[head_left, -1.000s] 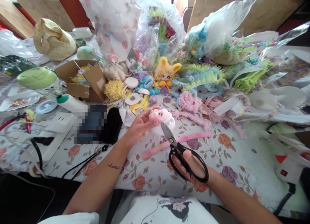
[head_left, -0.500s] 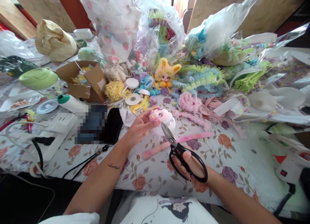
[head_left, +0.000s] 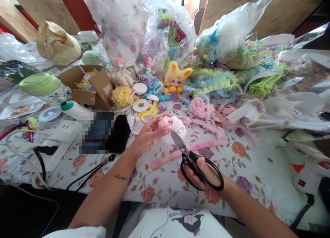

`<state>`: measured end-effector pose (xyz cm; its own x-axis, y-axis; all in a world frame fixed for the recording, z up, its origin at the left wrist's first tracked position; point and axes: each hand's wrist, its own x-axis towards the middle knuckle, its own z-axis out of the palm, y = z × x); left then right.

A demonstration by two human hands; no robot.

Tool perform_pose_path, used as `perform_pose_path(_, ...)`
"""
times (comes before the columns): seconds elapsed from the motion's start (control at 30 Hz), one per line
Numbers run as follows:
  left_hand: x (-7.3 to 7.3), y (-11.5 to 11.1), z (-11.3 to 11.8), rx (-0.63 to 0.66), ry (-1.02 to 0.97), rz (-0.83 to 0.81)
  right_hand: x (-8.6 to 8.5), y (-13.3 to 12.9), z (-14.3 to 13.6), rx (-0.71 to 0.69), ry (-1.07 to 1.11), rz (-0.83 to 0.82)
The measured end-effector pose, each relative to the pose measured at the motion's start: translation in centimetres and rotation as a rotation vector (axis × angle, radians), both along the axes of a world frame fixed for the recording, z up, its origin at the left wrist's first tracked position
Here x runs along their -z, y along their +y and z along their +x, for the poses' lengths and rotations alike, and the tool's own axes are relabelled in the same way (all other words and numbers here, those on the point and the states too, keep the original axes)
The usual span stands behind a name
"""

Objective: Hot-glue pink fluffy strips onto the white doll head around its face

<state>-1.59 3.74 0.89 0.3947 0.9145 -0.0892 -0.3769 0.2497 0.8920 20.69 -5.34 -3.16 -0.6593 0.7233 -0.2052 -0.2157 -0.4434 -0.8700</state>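
My left hand (head_left: 152, 132) is closed on a small pink doll head (head_left: 173, 122) with a printed face and pink trim at its left side. Below the head sits a clear, rounded plastic piece (head_left: 182, 134), partly covered by it. Black-handled scissors (head_left: 189, 155) are in my right hand (head_left: 198, 172), with fingers and thumb through the loops. Their blade tips point up-left and reach the doll head's lower edge; whether they touch it I cannot tell. Under the scissors a fuzzy pink strip (head_left: 210, 145) lies across the flowered cloth.
A yellow bunny-eared doll (head_left: 175, 80) stands behind the hands, among ribbon rolls and a yellow yarn ball (head_left: 122, 96). Pink fluffy yarn (head_left: 201, 108) lies to the right. A phone (head_left: 120, 133) and power strip (head_left: 58, 145) are left; a glue gun (head_left: 304, 159) is far right.
The scissors' handles have shifted slightly right and their loops stand a little differently in my right hand. My left hand and the doll head stay almost where they were.
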Motion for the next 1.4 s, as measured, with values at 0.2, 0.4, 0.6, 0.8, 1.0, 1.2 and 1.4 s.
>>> perform_pose_path(0.2, 0.1, 0.1, 0.0, 0.034, 0.0, 0.001, -0.1, 0.1, -0.3, 0.01, 0.006, -0.001)
perform_pose_path(0.4, 0.2, -0.1, 0.2, -0.014, -0.016, -0.016, -0.4, 0.0, -0.6, 0.031, -0.005, -0.013)
perform_pose_path(0.6, 0.0, -0.1, 0.4, -0.009, -0.041, -0.016, -0.9, 0.0, -0.9, 0.047, -0.03, 0.002)
perform_pose_path(0.8, 0.1, -0.2, 0.6, 0.005, -0.051, -0.031, -0.9, -0.3, -0.9, 0.067, -0.044, 0.02)
perform_pose_path(1.0, 0.0, -0.2, 0.4, -0.009, -0.036, -0.013, 0.3, -0.1, -0.3, 0.023, -0.049, 0.05)
perform_pose_path(1.2, 0.2, 0.0, 0.2, 0.034, -0.016, -0.025, 0.6, 0.1, -0.1, 0.01, -0.041, 0.051)
perform_pose_path(1.4, 0.4, -0.1, 0.3, 0.02, -0.026, -0.038, 0.6, 0.1, -0.3, 0.021, -0.02, -0.003)
